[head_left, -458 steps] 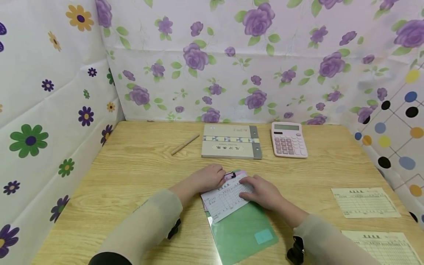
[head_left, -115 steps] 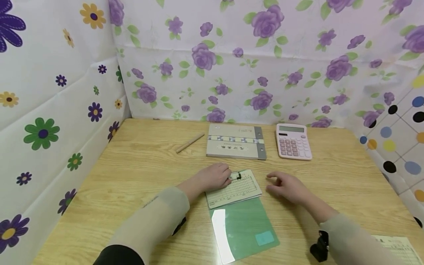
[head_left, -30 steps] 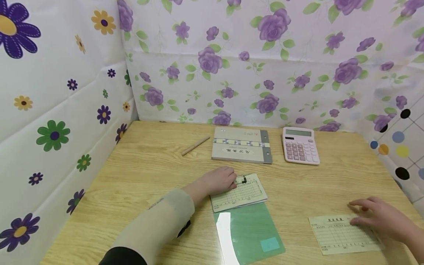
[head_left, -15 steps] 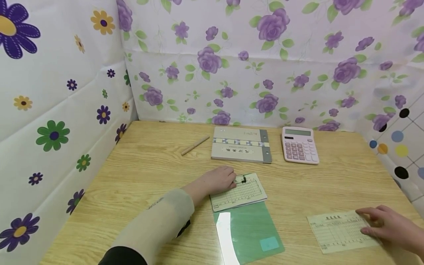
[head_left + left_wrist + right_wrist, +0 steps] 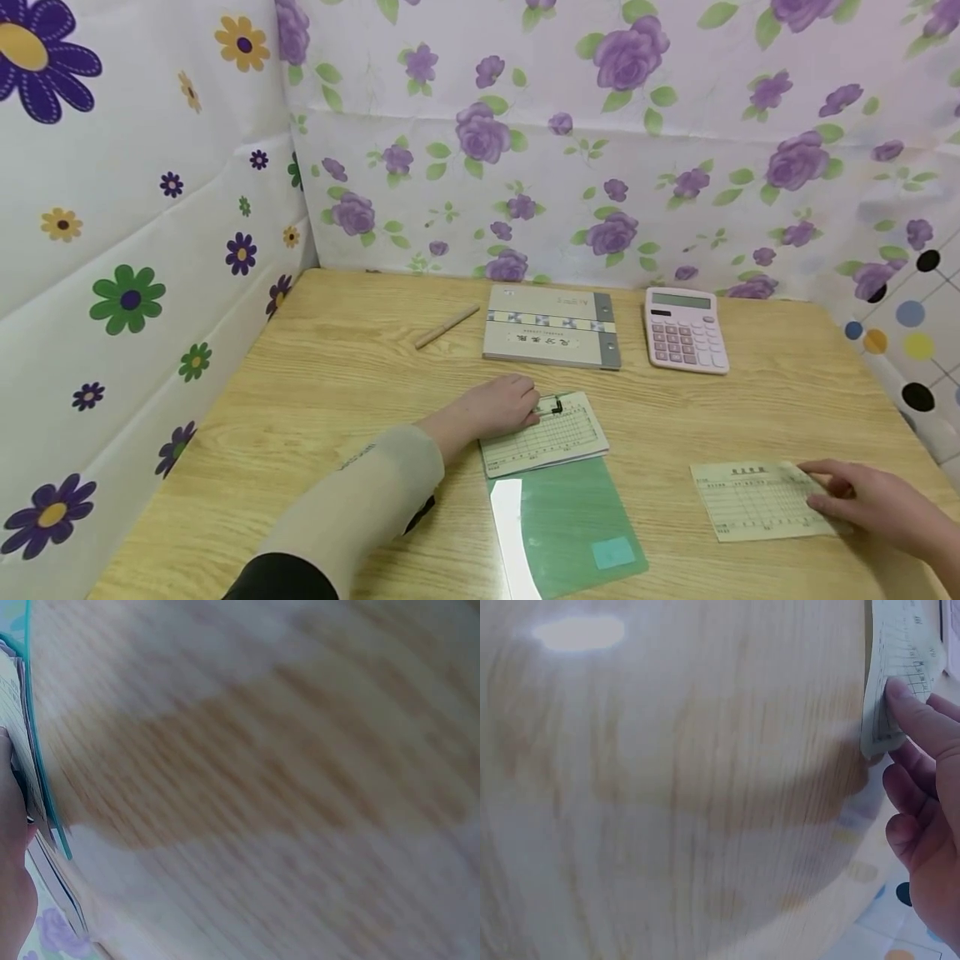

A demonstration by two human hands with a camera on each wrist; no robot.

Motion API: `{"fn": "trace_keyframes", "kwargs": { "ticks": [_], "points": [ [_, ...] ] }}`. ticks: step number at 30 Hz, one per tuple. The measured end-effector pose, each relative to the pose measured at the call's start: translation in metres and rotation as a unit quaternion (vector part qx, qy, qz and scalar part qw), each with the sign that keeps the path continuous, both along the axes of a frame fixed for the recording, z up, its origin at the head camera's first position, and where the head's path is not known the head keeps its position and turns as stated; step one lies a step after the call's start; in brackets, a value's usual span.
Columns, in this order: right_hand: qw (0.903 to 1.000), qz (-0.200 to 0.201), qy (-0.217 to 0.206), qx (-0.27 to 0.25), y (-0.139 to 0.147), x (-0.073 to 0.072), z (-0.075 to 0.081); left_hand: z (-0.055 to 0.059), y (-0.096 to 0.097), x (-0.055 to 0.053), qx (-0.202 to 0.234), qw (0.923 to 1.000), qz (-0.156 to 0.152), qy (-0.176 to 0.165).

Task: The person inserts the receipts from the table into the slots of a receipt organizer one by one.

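In the head view, a green translucent clipboard point(image 5: 562, 525) lies mid-table with a stack of printed slips point(image 5: 543, 442) at its top, a yellow one uppermost. My left hand point(image 5: 504, 407) holds the top left of the stack, its fingers curled at the wire clip point(image 5: 553, 407) with black ends. Off to the right, my right hand point(image 5: 873, 502) pinches the right edge of another yellow printed slip point(image 5: 757, 504). In the right wrist view, the thumb presses on the face of this slip point(image 5: 901, 645), with fingers behind. Only part of the left hand point(image 5: 11, 859) shows in the left wrist view.
A grey ledger book point(image 5: 551, 343) lies behind the clipboard, with a brown pen point(image 5: 447, 327) to its left and a pink calculator point(image 5: 686, 333) to its right. Flower-patterned cloth point(image 5: 540, 208) hangs along the table's back edge.
Earlier, a white slip topped the clipboard and two yellow ones lay at right; a yellow one now tops it. The right hand has moved right, pinched the other yellow slip and shifted it slightly.
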State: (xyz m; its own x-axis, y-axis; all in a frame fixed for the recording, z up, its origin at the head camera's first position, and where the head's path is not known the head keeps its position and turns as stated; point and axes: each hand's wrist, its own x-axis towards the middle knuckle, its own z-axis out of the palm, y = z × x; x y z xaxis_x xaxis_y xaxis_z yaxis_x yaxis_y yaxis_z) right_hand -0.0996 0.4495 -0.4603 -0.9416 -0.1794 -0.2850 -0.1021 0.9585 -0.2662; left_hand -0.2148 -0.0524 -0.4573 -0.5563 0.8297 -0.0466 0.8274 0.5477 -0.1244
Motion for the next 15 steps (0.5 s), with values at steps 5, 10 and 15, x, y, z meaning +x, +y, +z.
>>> {"fn": "trace_keyframes", "kwargs": {
  "ticks": [5,10,15],
  "points": [
    [0.9976,-0.044,-0.013,-0.053,-0.009,-0.003,0.001,0.000,0.001,0.000,-0.005,0.9999,-0.009,0.010],
    [0.9929,-0.058,-0.006,-0.103,-0.020,-0.013,0.007,-0.001,0.001,0.000,-0.007,1.0000,0.001,0.002],
    [0.9869,-0.055,0.002,-0.152,-0.030,-0.021,0.013,-0.001,0.002,-0.001,-0.002,1.0000,0.005,-0.003]
  ]
}}
